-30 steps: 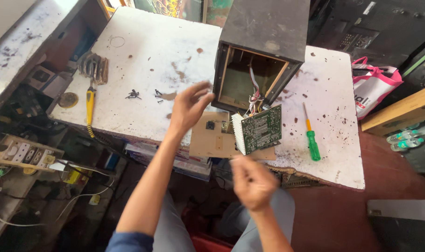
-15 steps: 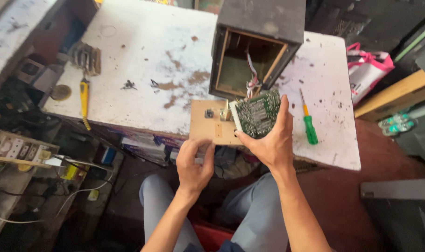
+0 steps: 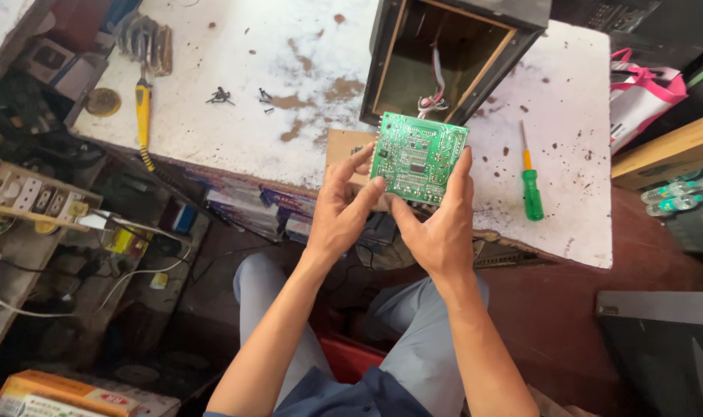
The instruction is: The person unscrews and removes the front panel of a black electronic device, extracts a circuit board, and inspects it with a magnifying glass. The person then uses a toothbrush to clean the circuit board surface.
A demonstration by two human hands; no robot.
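Crowding the white, stained worktop (image 3: 236,116) are an open dark wooden cabinet (image 3: 452,46) with loose wires inside, a green-handled screwdriver (image 3: 531,185) lying to the right of the hands, a yellow-handled tool (image 3: 143,112) near the left edge, and a small scatter of dark screws (image 3: 220,96). A flat brown cardboard piece (image 3: 342,147) lies at the table's near edge, partly hidden behind the hands. A pink and white bag (image 3: 637,89) stands off to the right.

Both forearms reach up from the lap, where grey trousers show. The left hand (image 3: 340,208) pinches the lower left edge of the green square circuit board (image 3: 418,157), fingers closed on it, thumb across the solder side. The right hand (image 3: 440,228) clamps the board's right edge, fingers up along its side. The board hangs over the table's near edge, just below the cabinet's mouth, solder side up.

Half a second ago only the right hand was on the board, and the left hung free below the table edge; now both hold it.
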